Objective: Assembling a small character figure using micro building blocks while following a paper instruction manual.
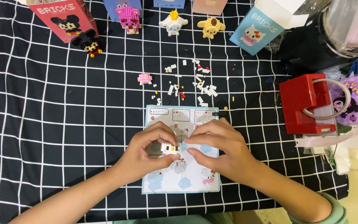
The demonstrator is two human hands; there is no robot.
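The desk (42,103) has a black cloth with a white grid, with boxes and four finished brick figures (171,23) along the far edge, well beyond the fingers. A red box (305,103) sits off to the right. An instruction sheet (182,182) lies right under both hands. Looks like early days: loose white bricks (199,83) are still scattered just past the fingers. The left hand (146,153) pinches a small white brick block (170,148), and the right hand (220,151) fingertips close on its end.

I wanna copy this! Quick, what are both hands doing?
Left hand: closed, pinching the small white brick piece.
Right hand: closed, fingertips pinching the same piece's other end, over the instruction sheet.
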